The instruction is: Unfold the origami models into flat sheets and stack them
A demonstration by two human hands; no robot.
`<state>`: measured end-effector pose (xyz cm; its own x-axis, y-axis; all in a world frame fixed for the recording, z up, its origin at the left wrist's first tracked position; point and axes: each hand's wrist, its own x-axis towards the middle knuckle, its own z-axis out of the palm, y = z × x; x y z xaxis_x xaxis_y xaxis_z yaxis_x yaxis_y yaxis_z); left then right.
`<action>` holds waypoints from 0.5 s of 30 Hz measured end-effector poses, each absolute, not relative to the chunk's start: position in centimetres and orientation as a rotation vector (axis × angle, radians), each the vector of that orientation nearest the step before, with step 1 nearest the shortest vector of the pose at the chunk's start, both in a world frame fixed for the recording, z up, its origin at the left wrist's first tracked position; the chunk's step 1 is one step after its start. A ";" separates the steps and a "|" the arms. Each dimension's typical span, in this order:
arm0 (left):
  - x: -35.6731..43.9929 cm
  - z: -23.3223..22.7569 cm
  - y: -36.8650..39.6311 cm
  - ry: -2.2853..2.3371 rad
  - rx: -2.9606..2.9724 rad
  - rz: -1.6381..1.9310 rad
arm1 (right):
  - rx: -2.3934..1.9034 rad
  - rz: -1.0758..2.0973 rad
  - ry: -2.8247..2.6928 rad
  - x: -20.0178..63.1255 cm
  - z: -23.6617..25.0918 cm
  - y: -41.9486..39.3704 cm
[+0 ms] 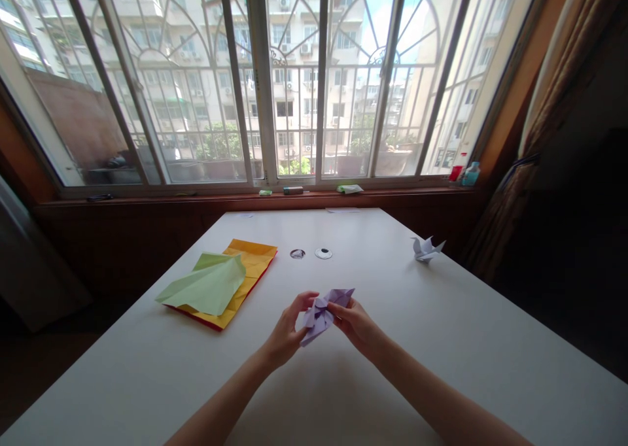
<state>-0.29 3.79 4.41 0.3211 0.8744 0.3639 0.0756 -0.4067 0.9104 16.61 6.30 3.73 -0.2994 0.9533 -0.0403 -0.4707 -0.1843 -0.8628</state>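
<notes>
A piece of folded purple paper [320,318], creased into several flaps, is held between my two hands above the white table [383,394]. My left hand [288,328] grips its left side, thumb below and index finger along the upper edge. On the right side, my right hand [357,324] pinches the paper near its middle with thumb and fingers. Part of the fingers on both hands is hidden behind the paper. The paper's final shape cannot be made out.
Left on the table, a creased light green sheet [209,286] lies over yellow paper [258,256] with a red edge beneath. A folded white paper crane [426,250] stands near the right edge. Beyond my hands are a round table hole [297,254] and a round cover [324,254].
</notes>
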 end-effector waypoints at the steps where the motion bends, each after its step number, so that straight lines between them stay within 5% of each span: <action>1: -0.3 4.4 3.8 0.854 1.747 1.166 | -0.752 1.697 -0.950 16.6 3.6 6.3; 15: -0.1 3.5 4.3 0.820 1.374 1.232 | -0.747 1.773 -0.898 16.6 3.4 6.3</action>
<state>-0.07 4.26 3.49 0.2305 0.9456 0.2295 -0.1536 -0.1975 0.9682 16.60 6.31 3.42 -0.3356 0.9378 -0.0883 -0.4840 -0.2521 -0.8380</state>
